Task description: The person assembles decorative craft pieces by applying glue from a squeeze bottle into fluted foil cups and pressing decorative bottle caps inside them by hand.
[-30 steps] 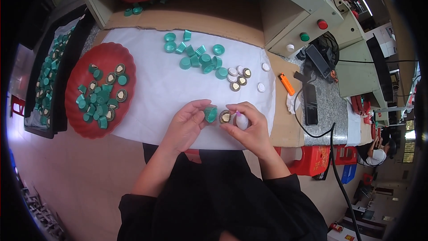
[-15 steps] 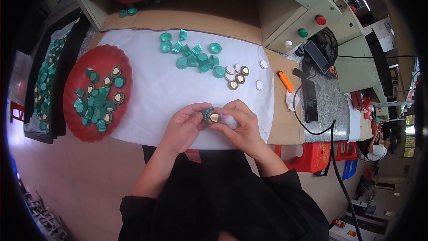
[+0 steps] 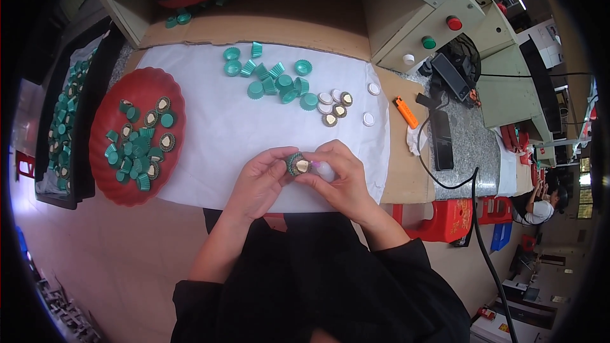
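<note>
My left hand [image 3: 262,180] pinches a small green fluted cup [image 3: 292,164] that has a cream-and-gold disc [image 3: 302,166] at its open side. In my right hand [image 3: 341,176] is a small translucent squeeze bottle [image 3: 324,171] with a pinkish tip, pointed at the disc's edge. My right thumb and fingers hide part of the bottle and come close to the cup. Beyond the hands, several loose green fluted cups [image 3: 284,81] lie on white paper [image 3: 210,127]. Beside them sit white round discs [image 3: 326,108] and dark-rimmed discs with cream-gold centres [image 3: 340,110].
At left stand a red scalloped tray [image 3: 105,168] of green cups and a black bin [image 3: 79,174] with more. A pale cabinet [image 3: 406,32] with coloured buttons borders the back. To the right are an orange cutter [image 3: 405,112], a dark phone-like device [image 3: 441,141] and a black cable [image 3: 474,216].
The bottle's pinkish tip has come a little closer to the disc in the cup, and the cup has turned slightly. The whole view has shifted a little.
</note>
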Tool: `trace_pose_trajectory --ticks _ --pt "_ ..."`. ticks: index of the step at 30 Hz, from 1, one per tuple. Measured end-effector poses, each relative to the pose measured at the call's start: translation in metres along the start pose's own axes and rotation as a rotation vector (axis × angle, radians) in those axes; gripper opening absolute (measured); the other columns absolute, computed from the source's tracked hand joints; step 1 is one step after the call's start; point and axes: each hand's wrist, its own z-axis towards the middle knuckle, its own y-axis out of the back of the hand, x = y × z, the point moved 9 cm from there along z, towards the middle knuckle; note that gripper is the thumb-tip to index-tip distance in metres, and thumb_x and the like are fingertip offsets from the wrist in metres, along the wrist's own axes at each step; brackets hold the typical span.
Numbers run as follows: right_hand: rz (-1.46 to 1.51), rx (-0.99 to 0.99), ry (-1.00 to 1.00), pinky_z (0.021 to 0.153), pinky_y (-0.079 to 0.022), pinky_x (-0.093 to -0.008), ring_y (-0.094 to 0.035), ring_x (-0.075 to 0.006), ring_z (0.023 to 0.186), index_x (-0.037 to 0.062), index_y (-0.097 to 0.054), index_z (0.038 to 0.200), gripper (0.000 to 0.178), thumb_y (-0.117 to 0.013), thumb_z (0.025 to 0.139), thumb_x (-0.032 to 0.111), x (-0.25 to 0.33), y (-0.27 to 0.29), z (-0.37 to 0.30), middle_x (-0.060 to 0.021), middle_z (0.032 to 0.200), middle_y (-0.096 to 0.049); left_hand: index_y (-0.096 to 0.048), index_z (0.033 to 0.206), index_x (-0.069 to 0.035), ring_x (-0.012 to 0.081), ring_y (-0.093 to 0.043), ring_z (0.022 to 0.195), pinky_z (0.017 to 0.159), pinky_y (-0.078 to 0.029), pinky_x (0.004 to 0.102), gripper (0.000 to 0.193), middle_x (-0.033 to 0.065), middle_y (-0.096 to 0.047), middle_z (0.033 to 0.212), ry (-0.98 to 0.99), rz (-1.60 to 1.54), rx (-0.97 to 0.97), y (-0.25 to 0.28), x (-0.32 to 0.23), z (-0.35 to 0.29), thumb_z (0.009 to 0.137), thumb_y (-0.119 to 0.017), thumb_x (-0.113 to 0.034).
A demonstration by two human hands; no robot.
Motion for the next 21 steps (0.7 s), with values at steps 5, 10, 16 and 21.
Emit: trace_pose_trajectory --ticks 5,10,16,21 --pt "0.013 0.003 -0.009 0.061 -0.043 -0.0252 -0.053 -0.0187 0.072 0.0038 -0.059 0.090 0.031 -0.071 0.062 0.007 0.0019 -0.0001 0.0011 -0.0074 0.078 -0.052 -0.047 0.109 0.000 0.0156 -0.051 0.094 0.084 -0.040 0.0310 0.026 0.0078 -0.054 0.101 -0.009 0.007 0.001 -0.0002 -0.0007 -0.0001 0.086 -0.044 -0.011" --pt "0.028 0.002 -0.026 0.061 -0.040 -0.0234 -0.050 -0.0157 0.070 0.0033 -0.060 0.090 0.029 -0.070 0.063 0.004 0.0013 -0.0007 0.0010 -0.0063 0.077 -0.051 -0.047 0.109 0.000 0.0153 -0.052 0.092 0.081 -0.041 0.0298 0.026 0.0079 -0.054 0.100 -0.013 0.039 -0.031 0.0017 -0.0010 -0.0007 0.086 -0.045 -0.013" --pt "0.048 0.014 -0.017 0.060 -0.040 -0.0235 -0.049 -0.0155 0.070 0.0031 -0.060 0.090 0.028 -0.069 0.063 0.004 0.0022 -0.0037 0.0017 -0.0062 0.076 -0.050 -0.050 0.106 -0.001 0.0141 -0.052 0.091 0.083 -0.041 0.0309 0.022 0.0068 -0.056 0.097 -0.037 0.037 -0.013 0.0031 -0.0006 -0.0003 0.085 -0.046 -0.006" --pt "0.047 0.031 -0.008 0.057 -0.040 -0.0231 -0.049 -0.0155 0.068 0.0035 -0.060 0.091 0.030 -0.070 0.063 0.004 0.0015 -0.0040 0.0023 -0.0059 0.076 -0.048 -0.051 0.105 -0.002 0.0147 -0.052 0.090 0.079 -0.043 0.0296 0.022 0.0069 -0.054 0.098 -0.065 0.106 -0.038 0.0016 -0.0022 -0.0010 0.084 -0.048 -0.009"
